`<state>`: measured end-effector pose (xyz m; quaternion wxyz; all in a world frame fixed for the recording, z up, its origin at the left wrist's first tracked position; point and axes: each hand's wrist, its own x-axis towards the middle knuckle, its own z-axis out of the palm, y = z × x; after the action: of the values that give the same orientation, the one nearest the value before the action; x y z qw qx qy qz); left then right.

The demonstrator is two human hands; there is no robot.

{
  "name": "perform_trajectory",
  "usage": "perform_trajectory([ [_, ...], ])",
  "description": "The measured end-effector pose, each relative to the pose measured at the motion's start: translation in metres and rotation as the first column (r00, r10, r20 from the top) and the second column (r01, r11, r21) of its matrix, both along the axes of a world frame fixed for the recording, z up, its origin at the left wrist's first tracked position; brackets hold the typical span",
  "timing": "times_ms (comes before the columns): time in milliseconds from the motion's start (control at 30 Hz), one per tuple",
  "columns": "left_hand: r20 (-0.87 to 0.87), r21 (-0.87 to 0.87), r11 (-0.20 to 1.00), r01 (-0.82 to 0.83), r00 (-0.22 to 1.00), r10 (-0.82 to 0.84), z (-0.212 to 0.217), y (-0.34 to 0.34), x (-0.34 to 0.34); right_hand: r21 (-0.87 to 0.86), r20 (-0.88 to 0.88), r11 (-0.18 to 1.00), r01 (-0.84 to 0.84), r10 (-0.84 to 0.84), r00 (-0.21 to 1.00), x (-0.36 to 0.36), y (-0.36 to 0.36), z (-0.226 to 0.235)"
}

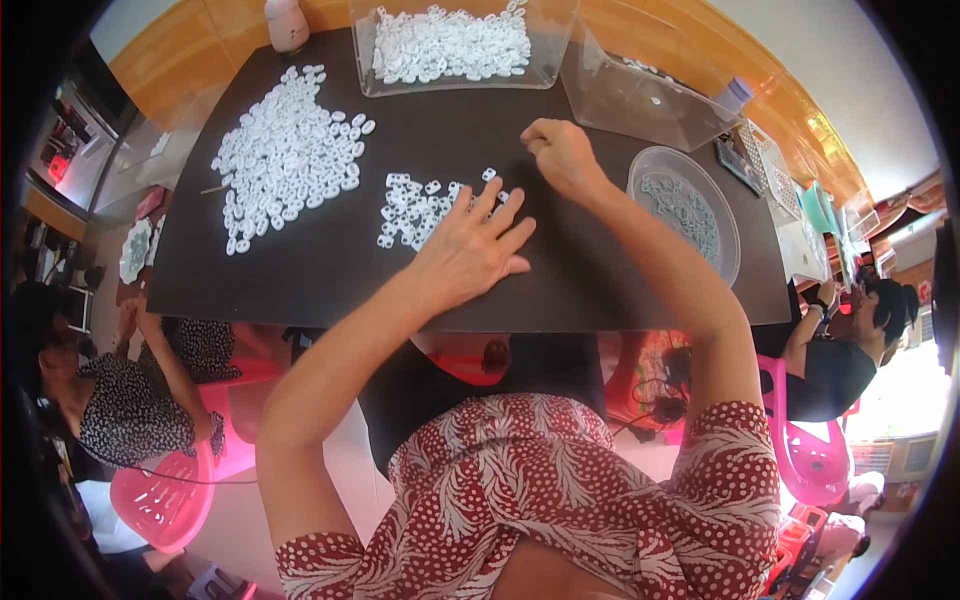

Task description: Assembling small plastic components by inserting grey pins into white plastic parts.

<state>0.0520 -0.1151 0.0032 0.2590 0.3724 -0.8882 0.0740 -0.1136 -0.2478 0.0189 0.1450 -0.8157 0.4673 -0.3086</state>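
Observation:
My left hand [468, 248] rests with fingers spread on the right side of a small scattered group of white plastic pieces [405, 212], each with two holes. It hides part of that group. Farther right, my right hand [565, 158] hovers over or touches the dark table [320, 285] with its fingers curled in. Whatever it pinches, if anything, cannot be made out. A much larger heap of white oval pieces [290, 155] spreads over the left part of the table. To the right of my right forearm sits a clear round tub [734, 245] holding small grey-green pieces [675, 205].
A clear bin [545, 68] full of white pieces stands at the far edge. Beside it is another clear bin [640, 105] with a few pieces. A pale bottle [287, 25] stands far left. People sit at both sides, near pink plastic chairs [165, 495].

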Motion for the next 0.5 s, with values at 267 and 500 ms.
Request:
perform_trajectory([
  [267,0.034,-0.108,0.994,-0.022,0.999,0.025,-0.004,-0.034,0.005,0.053,-0.002,0.997,-0.05,0.05,0.999,-0.01,0.013,-0.002],
  [500,0.141,-0.155,0.981,-0.114,0.981,0.136,-0.008,-0.023,0.016,0.056,-0.005,0.996,-0.064,0.064,0.998,-0.005,0.016,-0.007],
])
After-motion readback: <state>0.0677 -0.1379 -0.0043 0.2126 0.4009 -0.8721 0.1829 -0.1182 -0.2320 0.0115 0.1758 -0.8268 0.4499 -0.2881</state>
